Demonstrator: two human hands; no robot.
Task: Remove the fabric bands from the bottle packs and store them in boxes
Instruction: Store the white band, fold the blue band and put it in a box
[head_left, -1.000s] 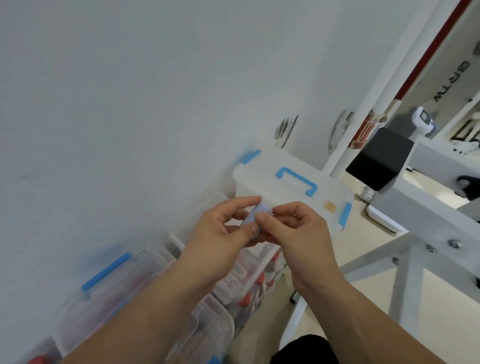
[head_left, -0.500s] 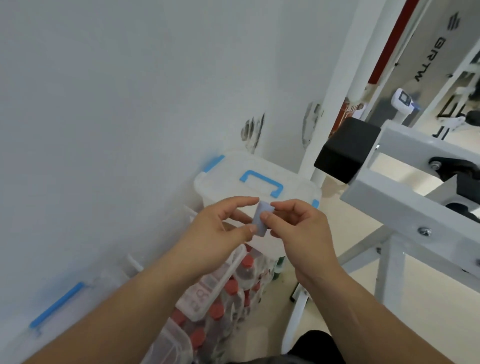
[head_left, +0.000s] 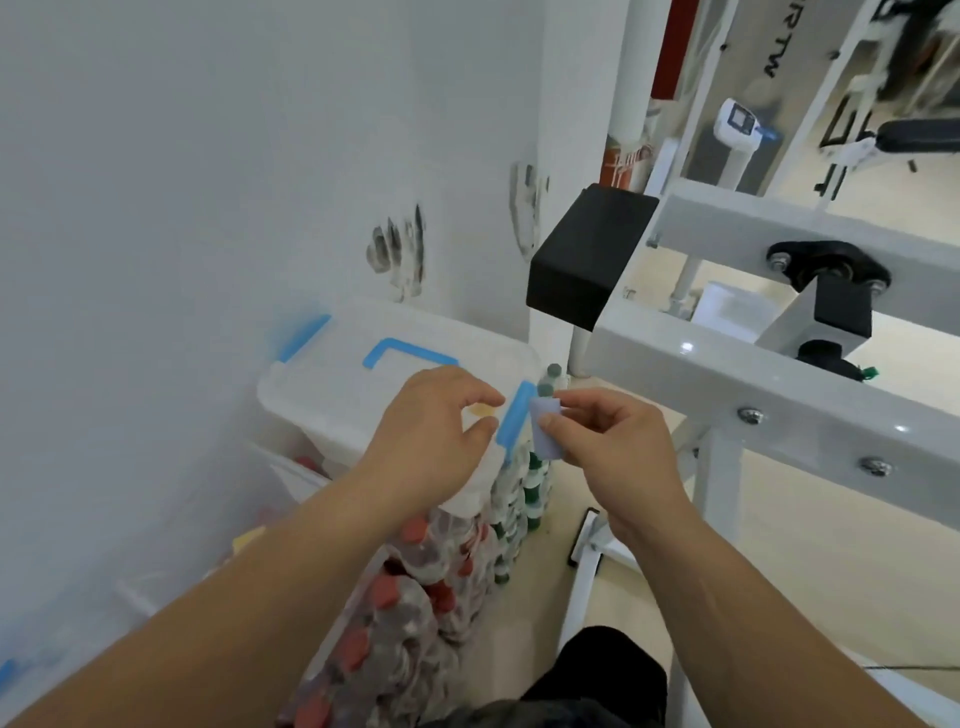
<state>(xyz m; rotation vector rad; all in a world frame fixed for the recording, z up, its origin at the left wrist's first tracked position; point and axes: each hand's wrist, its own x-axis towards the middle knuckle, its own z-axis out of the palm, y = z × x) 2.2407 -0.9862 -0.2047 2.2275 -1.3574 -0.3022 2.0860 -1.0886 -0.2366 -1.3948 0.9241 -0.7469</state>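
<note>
Right hand (head_left: 618, 447) pinching blue fabric band (head_left: 544, 439), left hand (head_left: 431, 441) loosely curled, empty, over lidded box (head_left: 337, 395), white wall (head_left: 208, 156), beige floor (head_left: 789, 571)

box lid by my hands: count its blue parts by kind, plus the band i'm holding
blue handle: 1
blue latches: 2
fabric band, pinched in the right hand: 1
total: 4

Wall (head_left: 182, 208) closes off the left. Box (head_left: 353, 395) has its lid on, open air above. Frame beam (head_left: 779, 410) and black end cap (head_left: 587, 260) block the right. Bottle packs (head_left: 415, 597) fill the near floor; narrow floor strip (head_left: 540, 582) right of them.
</note>
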